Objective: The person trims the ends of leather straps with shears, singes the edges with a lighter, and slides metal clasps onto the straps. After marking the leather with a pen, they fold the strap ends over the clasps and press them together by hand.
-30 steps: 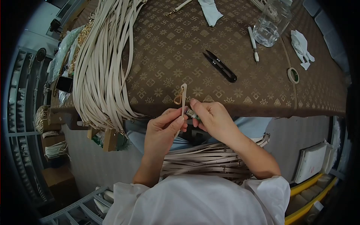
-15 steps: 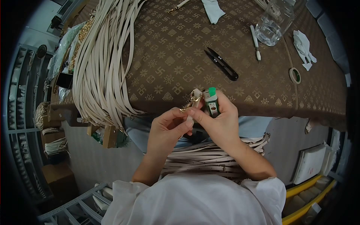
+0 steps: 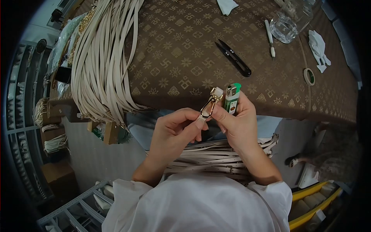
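A gold snap hook with a short end of pale strap at its top stands between my hands, just off the table's front edge. My left hand is closed, thumb and forefinger pinching the hook's lower end. My right hand keeps a green lighter upright against its curled fingers, and its thumb rests beside the hook. Across my lap lies a bundle of pale straps with small buckles.
Many long pale straps hang over the table's left side. On the patterned brown tablecloth lie black thread snips, a white pen-like tool, a tape roll and a glass jar. A person's foot shows at right.
The snap hook has turned, so its open loop now faces me. Both hands sit slightly further apart, and the lighter is more exposed. A person has come into view at the right.
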The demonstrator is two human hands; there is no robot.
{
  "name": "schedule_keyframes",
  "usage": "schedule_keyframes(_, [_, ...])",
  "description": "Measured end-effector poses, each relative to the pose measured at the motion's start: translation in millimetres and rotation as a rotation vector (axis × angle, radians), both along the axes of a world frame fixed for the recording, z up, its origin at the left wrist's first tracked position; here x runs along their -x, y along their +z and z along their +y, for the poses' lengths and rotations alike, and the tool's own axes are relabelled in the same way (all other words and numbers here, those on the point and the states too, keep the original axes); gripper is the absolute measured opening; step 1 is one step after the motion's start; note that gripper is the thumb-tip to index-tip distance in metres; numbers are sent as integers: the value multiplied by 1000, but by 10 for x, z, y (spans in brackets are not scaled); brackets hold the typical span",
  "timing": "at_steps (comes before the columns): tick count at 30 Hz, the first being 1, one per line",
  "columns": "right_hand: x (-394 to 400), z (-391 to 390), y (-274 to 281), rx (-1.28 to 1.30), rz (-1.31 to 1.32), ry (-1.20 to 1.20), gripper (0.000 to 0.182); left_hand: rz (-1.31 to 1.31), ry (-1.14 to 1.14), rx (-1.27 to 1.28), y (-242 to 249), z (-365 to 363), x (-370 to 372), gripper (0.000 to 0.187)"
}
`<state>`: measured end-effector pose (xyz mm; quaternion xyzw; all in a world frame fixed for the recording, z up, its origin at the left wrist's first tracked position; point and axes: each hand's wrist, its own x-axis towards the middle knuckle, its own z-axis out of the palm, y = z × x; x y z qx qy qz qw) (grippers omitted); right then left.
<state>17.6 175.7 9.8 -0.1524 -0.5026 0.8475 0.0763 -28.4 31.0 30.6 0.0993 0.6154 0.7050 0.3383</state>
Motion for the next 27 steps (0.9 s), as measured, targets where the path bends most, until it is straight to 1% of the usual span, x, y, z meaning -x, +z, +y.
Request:
schedule_keyframes(4, [-19,18,60,10,-13,26,19,-8,3,49,-11,1,-2,12])
schedule_keyframes(7, [-28,19,90,16,17,6,19,-14,8,10,-45,5,5,10])
schedule_keyframes(9, [-33,27,117,-55,6,11,19,-5,9,14,-55,8,13,9])
schedule_keyframes(13, [-30,69,121,-106,27,12,21,-31,27,12,-63,13,37,9])
schedule_keyframes(15, [-44,188,61,-540,24,10,23,-22,54,3,-62,-17,86,9])
schedule_keyframes(16, [-46,275,172,-668,-78,-18,25,-25,90,14,-64,-32,107,9])
schedule_keyframes(18, [39,492,129,-1152,17,-320,19,3,134,-3,-66,-32,149,9])
schedule_keyframes(19, [93,632,85,-1338,4,-417,20,5,142,-1,-68,-43,172,9])
schedule_keyframes(21, [140,816,117,-1634,-282,-348,20,23,166,-4,-116,-79,186,9])
schedule_keyframes(22, [168,893,46,-1799,-216,-390,21,22,140,1,-171,-75,184,9])
schedule_keyframes(23, [208,897,90,-1799,-147,-411,21,40,128,8,-178,-79,208,9])
schedule_keyframes(25, [266,781,189,-2100,-52,-580,22,7,119,79,-143,-49,201,9])
schedule_keyframes(27, [339,680,176,-1849,60,-443,24,11,106,124,-77,-5,214,12])
